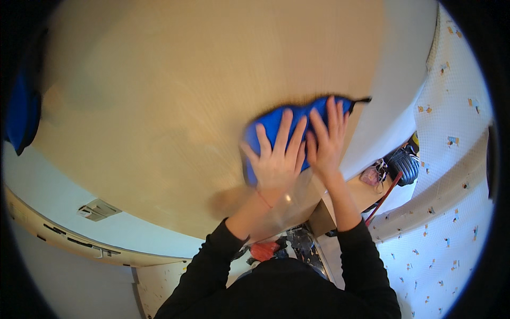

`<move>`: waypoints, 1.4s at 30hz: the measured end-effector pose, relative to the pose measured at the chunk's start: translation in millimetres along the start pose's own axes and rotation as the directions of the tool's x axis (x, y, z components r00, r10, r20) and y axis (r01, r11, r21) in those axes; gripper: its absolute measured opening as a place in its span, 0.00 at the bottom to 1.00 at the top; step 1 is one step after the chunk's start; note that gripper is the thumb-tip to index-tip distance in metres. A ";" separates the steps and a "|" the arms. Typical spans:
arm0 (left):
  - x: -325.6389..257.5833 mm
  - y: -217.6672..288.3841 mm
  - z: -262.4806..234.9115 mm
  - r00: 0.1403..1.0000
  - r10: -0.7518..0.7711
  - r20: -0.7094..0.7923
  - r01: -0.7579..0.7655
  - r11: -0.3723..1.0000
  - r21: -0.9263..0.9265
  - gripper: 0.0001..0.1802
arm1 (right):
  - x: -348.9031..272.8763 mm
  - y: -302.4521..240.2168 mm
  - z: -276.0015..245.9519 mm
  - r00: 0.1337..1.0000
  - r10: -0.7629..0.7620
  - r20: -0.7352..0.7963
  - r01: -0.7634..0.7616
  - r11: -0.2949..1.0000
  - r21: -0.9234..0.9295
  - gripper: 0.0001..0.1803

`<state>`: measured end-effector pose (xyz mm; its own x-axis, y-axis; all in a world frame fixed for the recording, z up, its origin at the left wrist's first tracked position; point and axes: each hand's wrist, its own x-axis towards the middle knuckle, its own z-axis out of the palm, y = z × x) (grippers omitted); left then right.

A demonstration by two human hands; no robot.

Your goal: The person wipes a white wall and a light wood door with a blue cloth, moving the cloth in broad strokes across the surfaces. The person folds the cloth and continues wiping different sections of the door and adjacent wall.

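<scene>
A blue cloth piece with a black edge (272, 123) lies against a broad light-wood surface (175, 90), right of the middle. A short black tab sticks out at its upper right; I cannot tell whether it is a pad or a pouch. Flat on its left part rests my left hand (279, 159), fingers spread, a thin red string at the wrist. My right hand (328, 141) presses on the right part, fingers stretched out and closer together. Both hands are open and only touch the cloth from above. Its left end is blurred.
Another blue item with black trim (24, 109) shows at the far left. To the right are a patterned white curtain (451, 106), a black ribbed item (404, 165), a pink bag (373, 174) and a red stick (383, 199). A wall switch (99, 210) sits lower left.
</scene>
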<state>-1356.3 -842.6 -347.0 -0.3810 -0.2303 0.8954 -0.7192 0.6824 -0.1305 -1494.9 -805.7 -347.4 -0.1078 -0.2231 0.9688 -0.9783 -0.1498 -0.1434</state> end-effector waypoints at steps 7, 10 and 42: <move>14.1 39.1 32.7 0.989 0.147 -0.035 -0.137 0.970 0.202 0.27 | -13.1 51.5 9.6 0.986 0.037 -0.162 -0.043 0.999 -0.033 0.23; -43.9 49.7 63.6 0.969 0.245 0.019 -0.242 0.941 0.236 0.27 | -98.0 63.1 23.6 0.982 0.154 -0.113 -0.160 0.986 -0.041 0.26; -326.6 -53.2 33.4 0.725 0.199 0.659 -0.107 0.978 -0.178 0.19 | -333.9 -49.9 23.2 0.642 -0.025 0.767 -0.197 0.960 0.197 0.24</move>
<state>-1213.0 -826.9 -646.7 -0.8023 -0.4885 0.3431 -0.5597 0.8154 -0.1478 -1406.0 -746.1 -668.4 0.0912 -0.8777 0.4704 -0.8834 -0.2894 -0.3687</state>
